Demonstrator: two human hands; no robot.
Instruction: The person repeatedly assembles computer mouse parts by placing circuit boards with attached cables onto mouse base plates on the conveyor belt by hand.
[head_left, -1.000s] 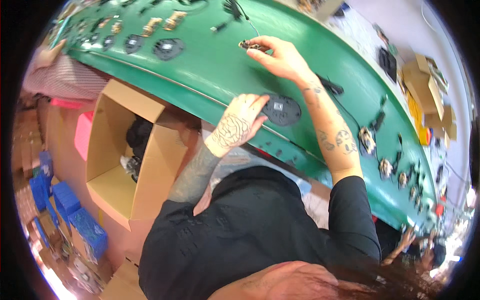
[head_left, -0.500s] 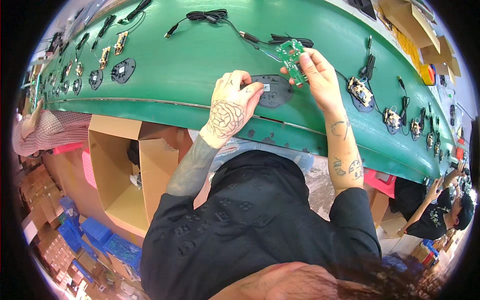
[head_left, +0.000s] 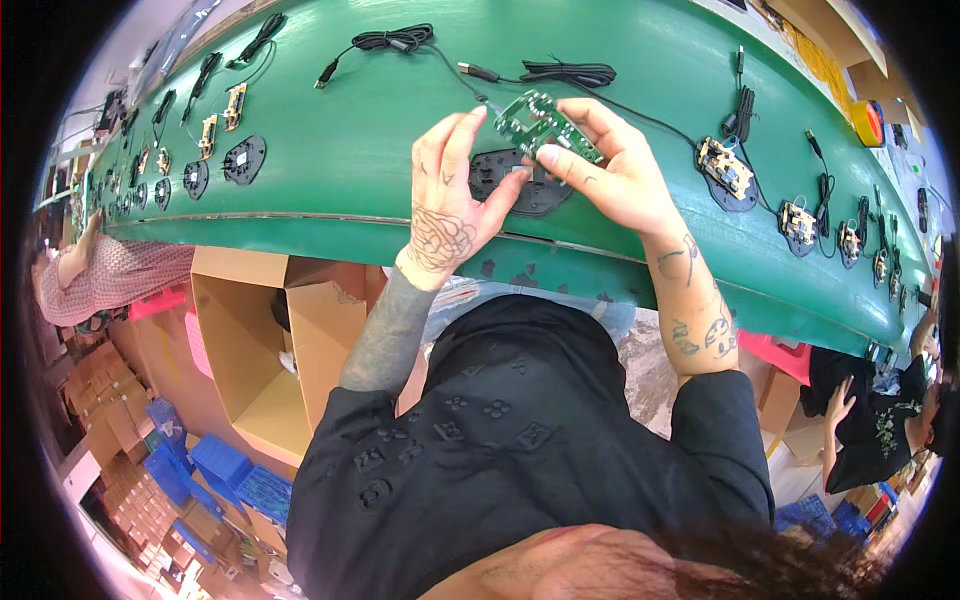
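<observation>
My right hand (head_left: 625,165) pinches a green circuit board (head_left: 535,118) by its right end, holding it tilted above a black plastic mouse base (head_left: 540,195). Thin wires run from the board's upper left to a black USB cable (head_left: 392,40) coiled beyond it. My left hand (head_left: 452,190) is at the left of the base, thumb and fingers spread apart, with its fingertips close to the board's left end and wires. The left thumb tip lies over the base, and I cannot tell whether it touches. Both hands partly cover the base.
The green conveyor belt (head_left: 330,130) spans the view. More bases (head_left: 243,160) and boards with cables lie along it at left. At right, boards (head_left: 725,168) rest on bases. An open cardboard box (head_left: 240,345) stands before the belt at left. Co-workers are at both sides.
My right hand has turned the board and brought it left, over the base. My left hand has come off the base and its fingers have spread toward the board.
</observation>
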